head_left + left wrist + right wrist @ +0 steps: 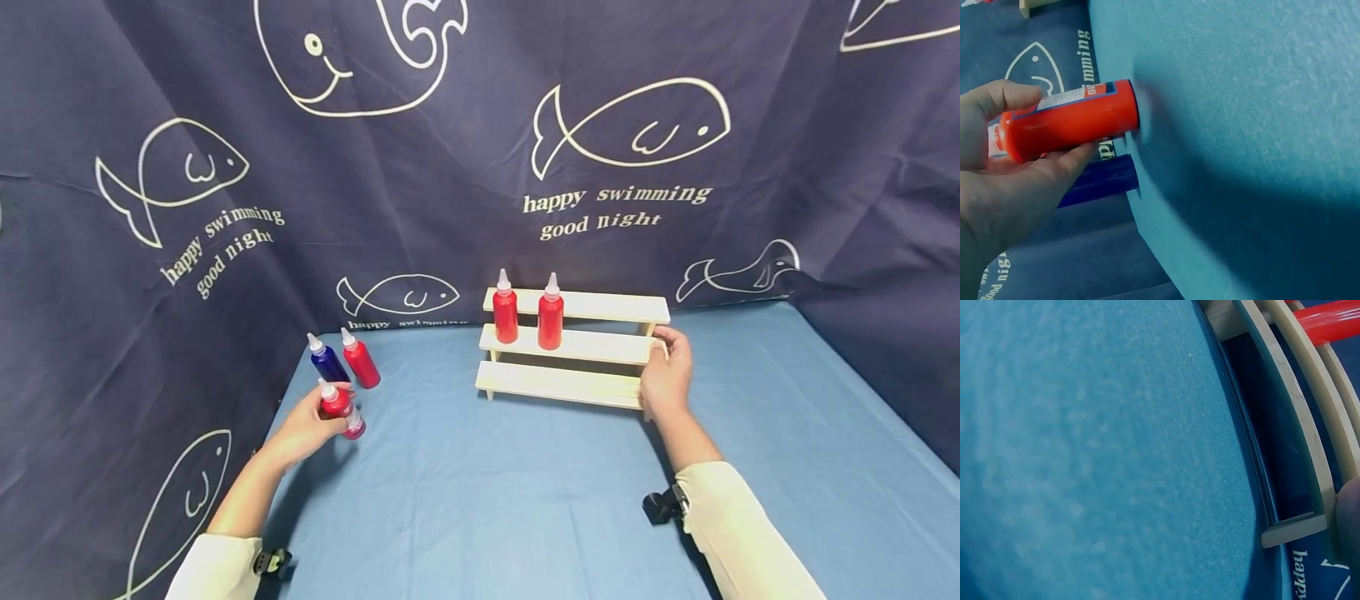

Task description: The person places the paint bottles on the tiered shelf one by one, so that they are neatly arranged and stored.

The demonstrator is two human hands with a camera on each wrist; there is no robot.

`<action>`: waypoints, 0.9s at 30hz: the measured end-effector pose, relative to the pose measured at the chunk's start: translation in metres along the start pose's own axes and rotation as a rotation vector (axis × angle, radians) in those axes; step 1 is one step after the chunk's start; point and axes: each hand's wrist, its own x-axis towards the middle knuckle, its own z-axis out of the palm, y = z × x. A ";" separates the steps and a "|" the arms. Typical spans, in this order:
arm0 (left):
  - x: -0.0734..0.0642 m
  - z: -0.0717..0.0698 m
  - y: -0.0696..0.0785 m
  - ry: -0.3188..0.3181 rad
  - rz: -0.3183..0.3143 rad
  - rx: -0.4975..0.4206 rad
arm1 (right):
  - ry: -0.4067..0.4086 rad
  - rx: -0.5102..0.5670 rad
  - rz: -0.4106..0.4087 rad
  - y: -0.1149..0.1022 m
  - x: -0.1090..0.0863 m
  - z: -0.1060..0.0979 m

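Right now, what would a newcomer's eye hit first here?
The two red bottles upright on the middle tier of the rack, in its left half. Next, another red bottle held in the fingers of the left hand, over at the left. Behind everything, the dark fish-print cloth.

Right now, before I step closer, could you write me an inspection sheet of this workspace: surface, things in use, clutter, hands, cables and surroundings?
Surface: blue cloth, lightly creased.
Job's things: three-tier rack; two red bottles on its middle tier; a blue bottle and another red bottle at the left; a held bottle, also red.
Clutter: nothing seen.
Hands: left hand grips the held bottle; right hand holds the rack's right end.
Cables: nothing seen.
Surroundings: dark curtain with pale fish drawings and lettering.
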 end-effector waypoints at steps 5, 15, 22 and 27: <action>-0.001 -0.002 -0.004 -0.010 0.016 -0.002 | 0.001 0.024 -0.009 0.003 -0.003 0.000; 0.006 0.002 -0.010 0.008 0.094 -0.012 | -0.009 0.029 -0.010 0.002 0.002 -0.001; 0.006 0.010 0.001 0.081 0.038 0.060 | -0.005 0.005 0.018 0.000 -0.001 -0.002; 0.008 0.015 0.012 0.086 0.040 0.110 | -0.015 0.017 0.010 -0.002 -0.002 0.000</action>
